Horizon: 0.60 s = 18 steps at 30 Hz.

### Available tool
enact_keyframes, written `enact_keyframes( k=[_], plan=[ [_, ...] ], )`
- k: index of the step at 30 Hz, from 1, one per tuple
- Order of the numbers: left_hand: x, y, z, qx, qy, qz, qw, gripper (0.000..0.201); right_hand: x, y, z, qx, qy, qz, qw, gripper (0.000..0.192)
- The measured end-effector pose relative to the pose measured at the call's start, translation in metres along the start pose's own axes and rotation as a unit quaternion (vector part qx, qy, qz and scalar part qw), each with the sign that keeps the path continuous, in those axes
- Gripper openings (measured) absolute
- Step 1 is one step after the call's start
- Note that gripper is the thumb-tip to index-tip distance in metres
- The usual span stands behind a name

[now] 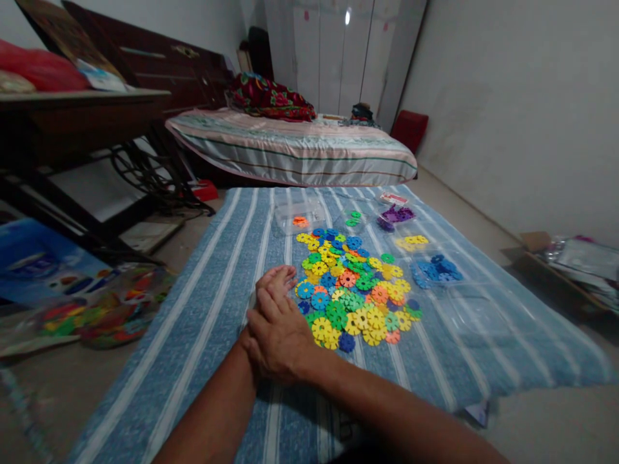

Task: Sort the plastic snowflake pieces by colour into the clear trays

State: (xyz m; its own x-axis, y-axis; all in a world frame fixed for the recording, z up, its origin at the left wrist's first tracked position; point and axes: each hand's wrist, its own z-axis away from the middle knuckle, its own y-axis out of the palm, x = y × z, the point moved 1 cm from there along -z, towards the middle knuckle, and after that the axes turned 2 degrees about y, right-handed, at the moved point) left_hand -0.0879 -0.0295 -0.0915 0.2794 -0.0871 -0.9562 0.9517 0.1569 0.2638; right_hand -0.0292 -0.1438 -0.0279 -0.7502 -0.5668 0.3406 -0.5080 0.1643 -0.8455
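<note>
Striped cloth (207,296) bears notched discs (353,301); right hand (286,341) clasps and partly hides left hand (276,277), whose grip I cannot tell.

Tons of room on the cloth (200,309) left of the left hand (275,277); rightward, the pile (356,283) blocks things, then the tubs (457,280).

Worktop (203,309) under white-striped blue cloth (449,374). Central heap of multicoloured notched discs (348,278); clear plastic containers (476,316) beyond and right.
</note>
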Motion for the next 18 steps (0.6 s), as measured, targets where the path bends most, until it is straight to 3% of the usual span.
enact_keyframes(
  k=[3, 6, 10, 13, 18],
  plan=[
    [-0.007, 0.004, -0.002, -0.021, -0.027, 0.011, 0.999, 0.016, 0.000, -0.011, 0.025, 0.010, -0.027, -0.037, 0.999, 0.020],
    [-0.010, 0.007, 0.003, -0.020, -0.013, 0.015, 1.000, 0.018, -0.022, -0.023, 0.058, -0.052, 0.050, -0.021, 0.997, 0.010],
    [-0.010, 0.008, 0.009, -0.010, 0.009, -0.006, 1.000, 0.022, -0.070, -0.043, 0.105, -0.114, 0.154, 0.066, 0.979, 0.010],
    [-0.009, 0.009, 0.009, -0.004, 0.023, -0.031, 0.999, 0.024, -0.099, -0.053, 0.133, -0.110, 0.212, 0.119, 0.964, 0.010],
    [-0.009, 0.010, 0.008, -0.001, 0.030, -0.060, 0.998, 0.025, -0.117, -0.052, 0.154, -0.096, 0.237, 0.137, 0.957, 0.013]
  ],
)
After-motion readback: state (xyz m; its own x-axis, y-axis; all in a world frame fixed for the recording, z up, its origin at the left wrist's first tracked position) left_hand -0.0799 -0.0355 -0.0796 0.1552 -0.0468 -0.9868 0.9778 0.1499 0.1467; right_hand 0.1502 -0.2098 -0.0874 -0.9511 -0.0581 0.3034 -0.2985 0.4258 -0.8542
